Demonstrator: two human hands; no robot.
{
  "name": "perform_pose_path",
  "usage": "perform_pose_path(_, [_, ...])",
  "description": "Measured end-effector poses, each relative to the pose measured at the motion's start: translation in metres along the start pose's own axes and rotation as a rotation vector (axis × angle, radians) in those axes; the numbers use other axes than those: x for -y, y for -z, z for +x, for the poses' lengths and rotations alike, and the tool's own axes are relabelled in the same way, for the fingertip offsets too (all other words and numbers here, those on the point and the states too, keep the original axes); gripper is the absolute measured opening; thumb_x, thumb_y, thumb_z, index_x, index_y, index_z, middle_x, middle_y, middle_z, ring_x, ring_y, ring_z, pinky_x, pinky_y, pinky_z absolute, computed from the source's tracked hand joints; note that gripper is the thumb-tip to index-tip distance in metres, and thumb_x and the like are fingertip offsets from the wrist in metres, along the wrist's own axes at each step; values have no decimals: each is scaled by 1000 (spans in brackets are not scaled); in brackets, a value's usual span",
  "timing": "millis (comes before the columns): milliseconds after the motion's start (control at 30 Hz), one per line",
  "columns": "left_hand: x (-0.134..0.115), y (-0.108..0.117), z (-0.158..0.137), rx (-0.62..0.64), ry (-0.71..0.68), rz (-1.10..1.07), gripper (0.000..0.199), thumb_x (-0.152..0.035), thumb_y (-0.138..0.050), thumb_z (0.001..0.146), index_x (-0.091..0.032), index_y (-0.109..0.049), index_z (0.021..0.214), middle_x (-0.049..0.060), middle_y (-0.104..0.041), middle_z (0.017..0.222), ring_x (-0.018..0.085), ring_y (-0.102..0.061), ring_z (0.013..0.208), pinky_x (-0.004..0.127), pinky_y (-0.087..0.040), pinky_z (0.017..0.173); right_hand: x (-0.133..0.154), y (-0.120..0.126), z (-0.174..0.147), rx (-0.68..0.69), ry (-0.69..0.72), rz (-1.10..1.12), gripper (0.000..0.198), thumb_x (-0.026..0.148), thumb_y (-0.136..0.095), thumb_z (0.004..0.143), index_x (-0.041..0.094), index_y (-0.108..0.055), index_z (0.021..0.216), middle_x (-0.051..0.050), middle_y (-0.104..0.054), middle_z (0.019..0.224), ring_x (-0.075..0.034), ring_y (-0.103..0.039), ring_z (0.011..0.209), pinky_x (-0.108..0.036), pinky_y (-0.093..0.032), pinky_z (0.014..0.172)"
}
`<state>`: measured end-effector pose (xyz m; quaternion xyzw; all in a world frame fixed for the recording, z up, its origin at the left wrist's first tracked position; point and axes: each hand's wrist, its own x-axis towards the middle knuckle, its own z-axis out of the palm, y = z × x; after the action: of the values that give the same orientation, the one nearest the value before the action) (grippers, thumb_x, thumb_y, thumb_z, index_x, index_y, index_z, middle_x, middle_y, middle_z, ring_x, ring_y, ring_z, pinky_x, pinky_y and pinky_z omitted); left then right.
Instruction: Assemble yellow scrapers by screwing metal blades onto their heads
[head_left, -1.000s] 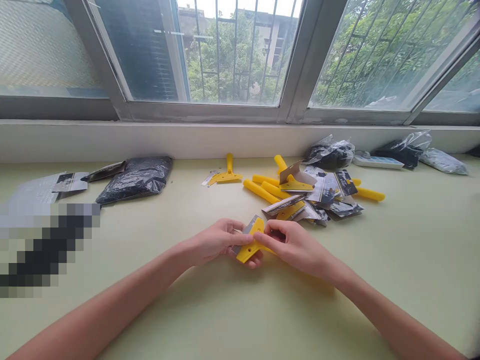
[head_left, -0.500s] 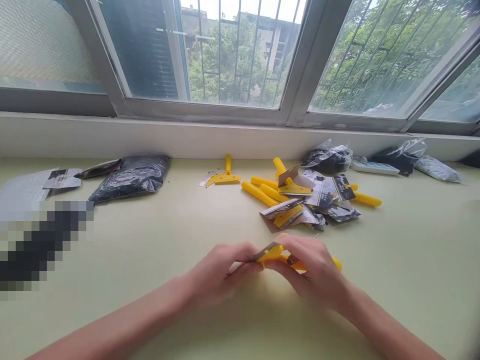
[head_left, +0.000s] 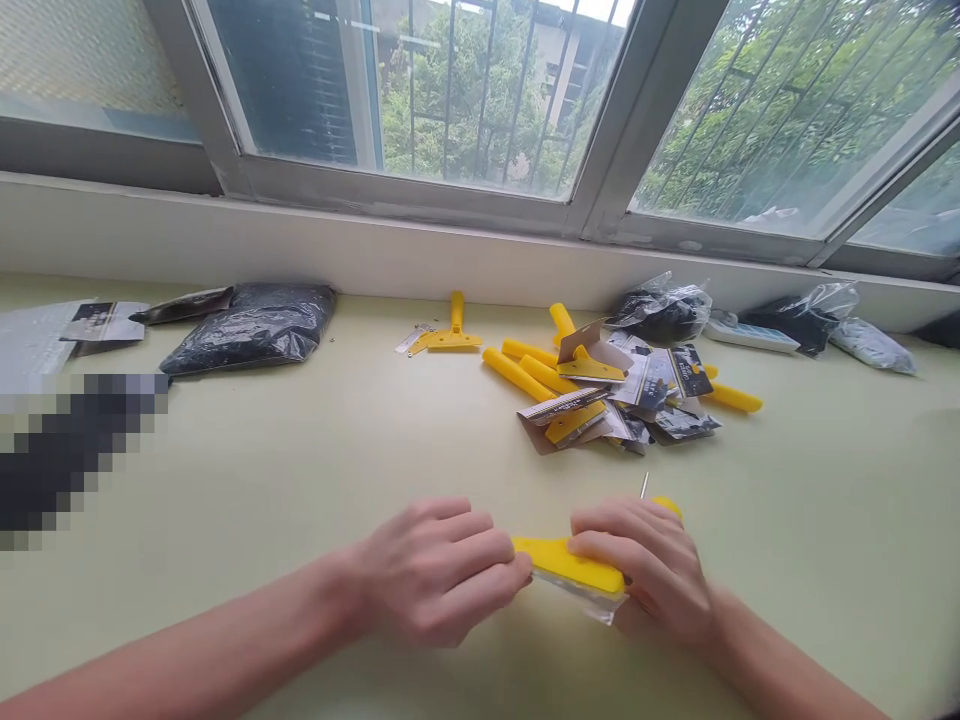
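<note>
Near the front middle of the table, both hands hold a yellow scraper (head_left: 574, 568) with its wide head turned toward me. Along the head's lower edge runs a thin, shiny strip, like a blade or clear film. My left hand (head_left: 446, 570) is closed, thumb and fingers pinching the head's left end. My right hand (head_left: 649, 570) wraps round the right part. Behind its knuckles shows a rounded yellow end (head_left: 667, 507), seemingly the handle. A thin metal rod (head_left: 645, 486) sticks up beyond the right hand; its lower part is hidden.
Farther back lies a pile of yellow scrapers (head_left: 517, 375) and printed cards (head_left: 652, 385). Another scraper (head_left: 456, 330) is by the wall, small metal pieces beside it. Black plastic bags (head_left: 251, 325) lie at left, clear bags (head_left: 664, 312) at right, under the window ledge.
The scraper has turned so its broad face and lower edge now show. My left hand has rolled over, knuckles up, and both hands sit slightly lower. The view has tilted a little.
</note>
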<state>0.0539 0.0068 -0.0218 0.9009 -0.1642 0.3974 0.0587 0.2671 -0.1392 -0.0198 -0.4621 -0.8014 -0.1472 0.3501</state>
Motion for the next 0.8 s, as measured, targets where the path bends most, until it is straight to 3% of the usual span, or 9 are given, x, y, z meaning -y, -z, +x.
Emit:
perform_pose_path(100, [-2,0,-2,23,-45,33,8,-9,-56,92,-15,-60,89,0,-60,71,10,-47,54,29,-31,50,1,3,2,34,60,7,31,7,-43,87,21,-54,112,-4,-68,78,-15,-59,58,-26,-42,57])
perform_pose_path(300, [-4,-1,-1,4,-74,102,23,-9,-57,89,-18,-51,69,-3,-53,65,10,-39,52,29,-26,49,0,5,0,59,116,-1,26,9,-43,90,18,-55,111,-7,-67,77,-15,-54,57,-27,-38,55])
perform_pose_path(533, [-5,0,-1,54,-49,108,21,-10,-51,91,-20,-49,72,-3,-47,64,11,-35,51,29,-27,49,2,2,0,31,99,28,22,11,-43,93,19,-56,108,-6,-66,76,-15,-51,57,-28,-37,55])
perform_pose_path(800, [2,-4,-10,162,3,-57,13,-11,-56,81,-21,-48,83,-2,-54,74,11,-40,55,29,-28,51,2,4,0,113,152,0,26,4,-46,86,19,-56,106,-7,-62,76,-14,-42,56,-28,-33,54])
